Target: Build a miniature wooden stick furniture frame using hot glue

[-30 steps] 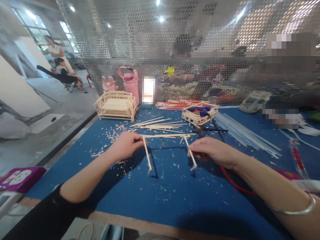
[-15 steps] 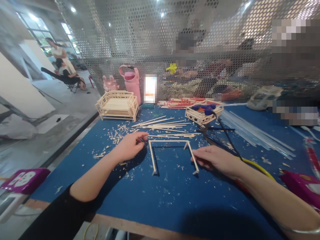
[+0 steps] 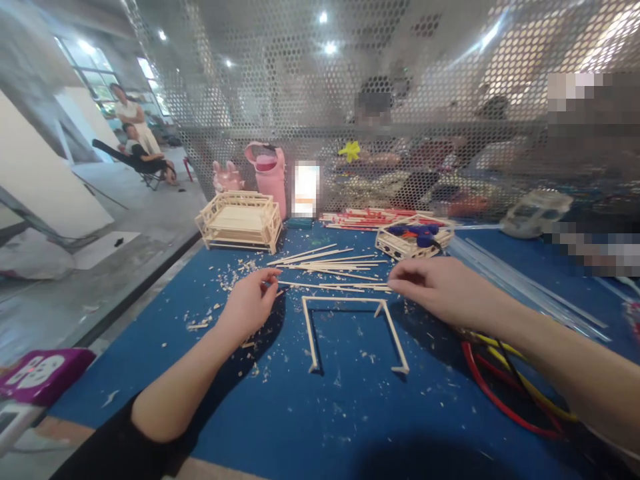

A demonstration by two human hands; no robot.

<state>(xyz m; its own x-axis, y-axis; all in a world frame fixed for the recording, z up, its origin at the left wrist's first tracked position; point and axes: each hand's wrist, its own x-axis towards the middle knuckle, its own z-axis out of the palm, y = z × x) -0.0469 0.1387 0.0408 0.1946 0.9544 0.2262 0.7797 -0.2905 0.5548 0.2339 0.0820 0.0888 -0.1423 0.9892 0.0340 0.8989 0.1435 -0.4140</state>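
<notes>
My left hand (image 3: 249,303) is closed in a pinch at the left end of a thin wooden stick (image 3: 303,285). At the right end of the small row of wooden sticks (image 3: 355,287), my right hand (image 3: 437,287) has its thumb and fingers pinched together on the tips. Just in front of them, a three-sided wooden stick frame (image 3: 345,300) rests on the blue table (image 3: 350,407), with short pieces at its corners. More loose sticks (image 3: 340,265) lie fanned out behind my hands. Neither hand touches the frame.
A wooden stick model (image 3: 240,220) stands back left, near a pink bottle (image 3: 270,183). A hexagonal stick tray (image 3: 400,248) holds a blue glue gun (image 3: 425,235). Pliers with red and yellow handles (image 3: 480,373) lie under my right forearm. Clear glue sticks (image 3: 530,287) are at right.
My right hand has left the frame's right side and moved up to the row of sticks. My left hand has shifted slightly left and closed on a stick's end. The frame stays on the table.
</notes>
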